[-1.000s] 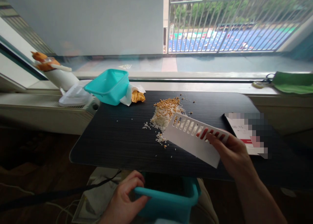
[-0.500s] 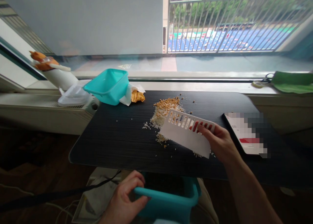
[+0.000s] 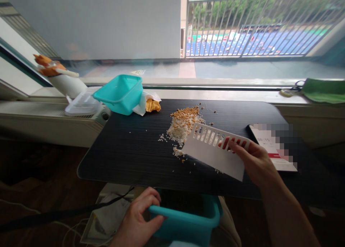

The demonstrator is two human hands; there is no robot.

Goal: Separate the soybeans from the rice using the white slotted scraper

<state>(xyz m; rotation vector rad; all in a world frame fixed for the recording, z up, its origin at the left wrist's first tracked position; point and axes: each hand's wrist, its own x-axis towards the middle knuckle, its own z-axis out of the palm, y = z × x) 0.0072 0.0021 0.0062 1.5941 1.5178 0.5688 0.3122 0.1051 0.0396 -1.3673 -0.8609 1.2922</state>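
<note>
My right hand (image 3: pixel 254 162) grips a white slotted plastic scraper (image 3: pixel 212 152) by its right end, its lower edge down on the black table (image 3: pixel 129 157). Just left of the scraper lies a pile of white rice and yellow beans (image 3: pixel 183 123). Some loose grains are scattered around the pile. My left hand (image 3: pixel 138 216) is closed on the rim of a teal plastic tub (image 3: pixel 188 220) held below the table's near edge.
A second teal tub (image 3: pixel 120 94) sits tilted at the table's back left, beside a clear lid (image 3: pixel 82 105) and a white cup (image 3: pixel 67 83). A printed card (image 3: pixel 272 146) lies at the right. Cables (image 3: pixel 67 207) trail on the floor below.
The scraper went a little left and down toward the pile, then came back right. A few grains now lie by its lower edge. My left hand stays on the tub.
</note>
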